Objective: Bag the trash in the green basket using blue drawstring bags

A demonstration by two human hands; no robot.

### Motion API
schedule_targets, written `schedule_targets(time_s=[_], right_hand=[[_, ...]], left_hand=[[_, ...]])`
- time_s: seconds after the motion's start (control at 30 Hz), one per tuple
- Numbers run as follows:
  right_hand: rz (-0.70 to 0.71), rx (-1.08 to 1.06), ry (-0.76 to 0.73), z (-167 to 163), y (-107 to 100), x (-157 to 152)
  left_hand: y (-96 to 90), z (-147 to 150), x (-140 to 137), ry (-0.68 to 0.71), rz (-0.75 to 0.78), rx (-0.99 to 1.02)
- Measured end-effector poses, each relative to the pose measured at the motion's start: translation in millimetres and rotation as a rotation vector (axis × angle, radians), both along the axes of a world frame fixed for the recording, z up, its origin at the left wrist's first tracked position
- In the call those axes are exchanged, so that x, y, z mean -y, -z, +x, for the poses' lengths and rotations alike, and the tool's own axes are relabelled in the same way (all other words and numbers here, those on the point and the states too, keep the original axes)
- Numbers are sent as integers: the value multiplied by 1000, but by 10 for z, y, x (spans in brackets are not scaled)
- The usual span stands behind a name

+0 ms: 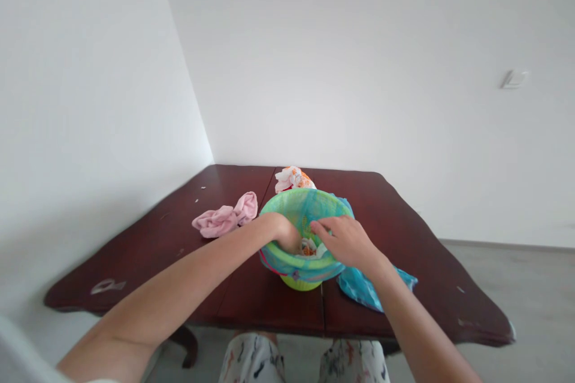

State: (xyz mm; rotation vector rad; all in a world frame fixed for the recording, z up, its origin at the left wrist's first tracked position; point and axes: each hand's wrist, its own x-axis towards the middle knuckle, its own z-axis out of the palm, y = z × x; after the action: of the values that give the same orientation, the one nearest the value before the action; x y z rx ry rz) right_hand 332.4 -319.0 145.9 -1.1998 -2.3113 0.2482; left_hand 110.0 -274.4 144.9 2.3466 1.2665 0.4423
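Observation:
A light green bin [300,282] stands on the dark table, lined with a thin blue-green bag [274,256] folded over its rim. My left hand [287,234] reaches down inside the bin, its fingers hidden. Over the right side of the rim is my right hand [348,239], with fingers stretched toward the middle of the opening and nothing visible in them. Crumpled white and orange-brown scraps [309,247] lie inside the bin, between the two hands.
On the dark red wooden table [265,305], a pink cloth [220,221] lies left of the bin. Behind it sits a crumpled white and orange plastic bag [291,178]. A blue plastic bag [362,290] lies to the right, partly under my right forearm. White walls border the table's back and left.

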Motion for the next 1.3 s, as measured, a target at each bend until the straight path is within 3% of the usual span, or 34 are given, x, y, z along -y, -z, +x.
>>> schedule_targets(time_s=[0.07,0.13,0.23,0.3,0.4,0.47,0.53,0.67,0.8,0.9,1.03,1.17,1.3], right_hand=[[14,-200,2,3,43,-13],[81,-459,-17,46,128,27],[312,-839,41,174,447,218],[476,-992,122,250,790,406],[563,-948,154,258,1332,673],[566,-775,159,188,1588,779],[577,-601,201,97,1709,812],[553,-448,262,18,1641,735],[533,-490,209,98,1481,658],[575,-594,170,169,1406,648],[634,-636,119,232,1257,651],[611,-578,36,271,1004,644],[525,-586,49,309,801,580]], left_hand=[[-55,-9,-1,68,-66,-22],[-226,-106,64,122,-50,-30],[-503,-376,359,91,187,52],[-529,-582,672,37,355,146],[-230,-823,1162,62,639,368],[99,-897,1401,14,718,295],[430,-903,1530,-76,820,138],[941,-799,1537,-285,1080,0],[1204,-680,1456,-405,1175,40],[1214,-621,1428,-434,1198,109],[1084,-539,1420,-332,1121,199],[1014,-438,1404,-277,1055,357],[995,-396,1385,-290,918,577]])
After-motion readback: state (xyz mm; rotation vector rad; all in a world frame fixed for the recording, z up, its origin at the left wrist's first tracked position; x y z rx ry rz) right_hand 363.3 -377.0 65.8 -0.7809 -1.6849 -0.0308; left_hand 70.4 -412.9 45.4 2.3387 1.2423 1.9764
